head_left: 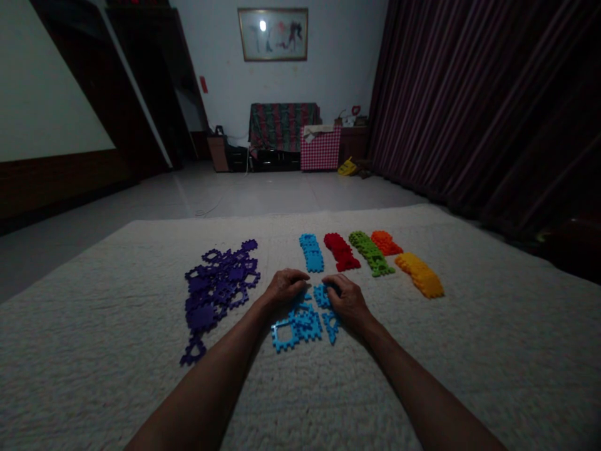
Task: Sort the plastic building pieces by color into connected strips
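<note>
Your left hand (285,287) lies palm down with the fingers curled onto the far end of the loose heap of light-blue plastic interlocking tiles (300,327). Your right hand (348,300) sits just beside it, fingers bent over a tile at the heap's far right. I cannot tell whether either hand actually grips a piece. The heap lies between your wrists and reaches back toward you, about midway across the cream woolly rug (469,351).

Left of your left hand, close by, spreads the scattered pile of purple plastic tiles (216,288). Toward the rug's far edge lie neat rows: the light-blue row (312,252) just beyond your fingertips, then the red row (342,252), green row (370,254), orange row (385,242) and yellow row (419,274) running rightward.
</note>
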`<state>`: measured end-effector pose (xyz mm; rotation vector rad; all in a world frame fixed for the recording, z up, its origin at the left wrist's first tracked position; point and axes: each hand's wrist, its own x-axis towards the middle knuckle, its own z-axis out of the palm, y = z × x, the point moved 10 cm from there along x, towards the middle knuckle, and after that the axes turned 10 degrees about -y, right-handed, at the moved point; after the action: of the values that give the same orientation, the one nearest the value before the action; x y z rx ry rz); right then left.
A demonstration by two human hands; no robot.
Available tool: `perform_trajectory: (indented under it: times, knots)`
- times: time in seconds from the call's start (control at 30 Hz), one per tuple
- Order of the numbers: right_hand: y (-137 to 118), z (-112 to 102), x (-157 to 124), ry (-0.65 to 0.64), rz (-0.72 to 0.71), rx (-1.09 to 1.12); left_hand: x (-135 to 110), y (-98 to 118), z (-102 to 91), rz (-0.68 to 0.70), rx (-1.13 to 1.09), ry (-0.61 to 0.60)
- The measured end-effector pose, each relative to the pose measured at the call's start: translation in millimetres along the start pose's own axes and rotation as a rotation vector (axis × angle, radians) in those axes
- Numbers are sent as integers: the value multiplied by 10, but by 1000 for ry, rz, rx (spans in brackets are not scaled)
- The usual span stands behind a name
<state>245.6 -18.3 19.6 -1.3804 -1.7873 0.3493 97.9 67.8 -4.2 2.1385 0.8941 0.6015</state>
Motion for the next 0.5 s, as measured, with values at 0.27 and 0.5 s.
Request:
perform_trajectory:
  times: [0.27,0.5]
  knots:
    - [6,-14,-3,18,4,-6,7,1,5,-14,-55,9]
    - [-54,-21,-1,5,-2,10,11,79,-8,21,-34,-19]
